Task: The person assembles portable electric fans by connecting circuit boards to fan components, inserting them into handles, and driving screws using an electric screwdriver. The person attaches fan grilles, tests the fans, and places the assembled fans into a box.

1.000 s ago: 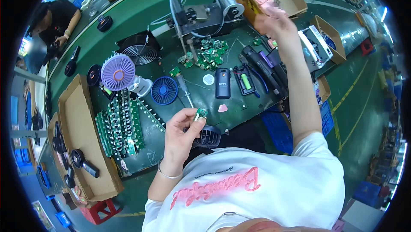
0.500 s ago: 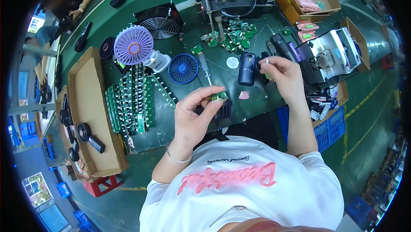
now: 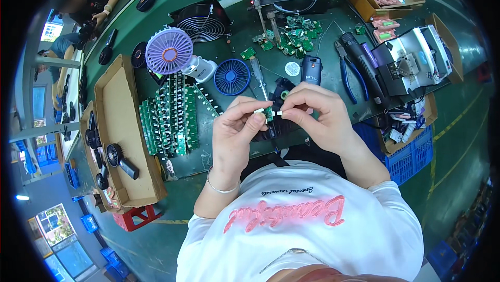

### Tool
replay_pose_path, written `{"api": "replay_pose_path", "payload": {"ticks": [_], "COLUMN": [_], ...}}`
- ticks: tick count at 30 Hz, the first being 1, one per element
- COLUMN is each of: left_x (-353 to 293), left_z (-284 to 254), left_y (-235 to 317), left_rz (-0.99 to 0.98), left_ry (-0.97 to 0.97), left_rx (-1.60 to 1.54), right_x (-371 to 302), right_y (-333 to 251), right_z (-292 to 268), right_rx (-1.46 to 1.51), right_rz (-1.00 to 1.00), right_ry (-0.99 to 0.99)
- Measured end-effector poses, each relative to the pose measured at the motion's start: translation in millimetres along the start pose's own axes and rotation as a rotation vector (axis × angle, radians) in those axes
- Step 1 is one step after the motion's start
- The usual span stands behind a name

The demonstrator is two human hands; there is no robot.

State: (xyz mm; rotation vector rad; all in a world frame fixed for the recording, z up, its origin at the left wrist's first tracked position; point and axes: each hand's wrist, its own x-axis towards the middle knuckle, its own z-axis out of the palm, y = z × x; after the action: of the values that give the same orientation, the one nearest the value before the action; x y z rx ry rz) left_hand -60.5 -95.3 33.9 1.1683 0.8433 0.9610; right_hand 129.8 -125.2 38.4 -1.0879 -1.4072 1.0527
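The round blue plastic fan grille [image 3: 232,77] lies flat on the dark green worktop [image 3: 205,159]. On the wearer's side of the grille and a little to its right, the left hand [image 3: 234,130] pinches a small green circuit board [image 3: 269,113] between thumb and fingers. Farther right of the grille, the right hand [image 3: 316,109] has its thumb and fingertips closed on a small white piece [image 3: 278,113], held right beside the board; whether the two touch is too small to tell.

Just right of the grille lies a screwdriver with a translucent grey handle [image 3: 257,69]; well to the right are blue-handled pliers [image 3: 354,80]. Beyond the grille, to the right, loose green circuit boards [image 3: 300,37] sit in a heap. Left of it stands a round purple-headed fan [image 3: 169,51], and lower left lie rows of green board strips [image 3: 169,120].
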Motion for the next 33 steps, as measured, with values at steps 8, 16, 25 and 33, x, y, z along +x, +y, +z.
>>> {"api": "replay_pose_path", "payload": {"ticks": [8,16,25,33], "left_x": [1,-3,2,1], "left_z": [-2,7,10,10], "left_y": [-4,-7,-9,-8], "left_rz": [0.003,-0.059,0.036,0.141], "left_ry": [-0.076,-0.025,-0.007,0.007], "left_rx": [-0.14,-0.112,-0.075,0.176], "right_x": [2,3,1,-2], "right_y": [11,14,11,6], "right_z": [12,18,19,15], "right_rx": [-0.132,-0.129,-0.187,-0.234], "right_rz": [-0.309,-0.284,-0.242,-0.129], "right_ry": [0.059,0.157,0.204,0.151]}}
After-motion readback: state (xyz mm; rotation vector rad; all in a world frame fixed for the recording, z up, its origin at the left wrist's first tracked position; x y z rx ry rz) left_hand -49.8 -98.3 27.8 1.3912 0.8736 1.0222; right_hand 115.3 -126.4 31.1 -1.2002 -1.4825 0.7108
